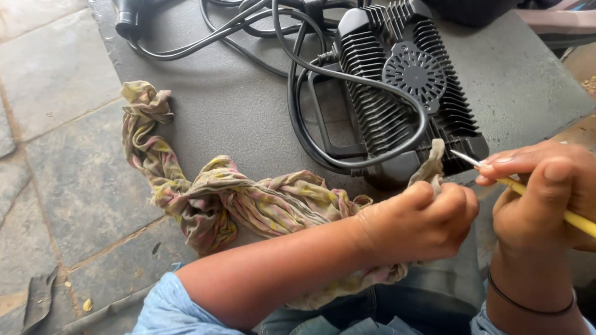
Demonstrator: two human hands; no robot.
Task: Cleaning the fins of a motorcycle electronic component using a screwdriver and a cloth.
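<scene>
Now left hand (421,218) grips rag (248,201); right hand (546,192) — yellow screwdriver (528,192).

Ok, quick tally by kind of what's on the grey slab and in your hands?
Finned black units: 1
Black cables, tangled together: 1 bundle
Patterned rags: 1, gripped by the left hand
Yellow-handled tools with a metal tip: 1, in the right hand
Total: 4
</scene>
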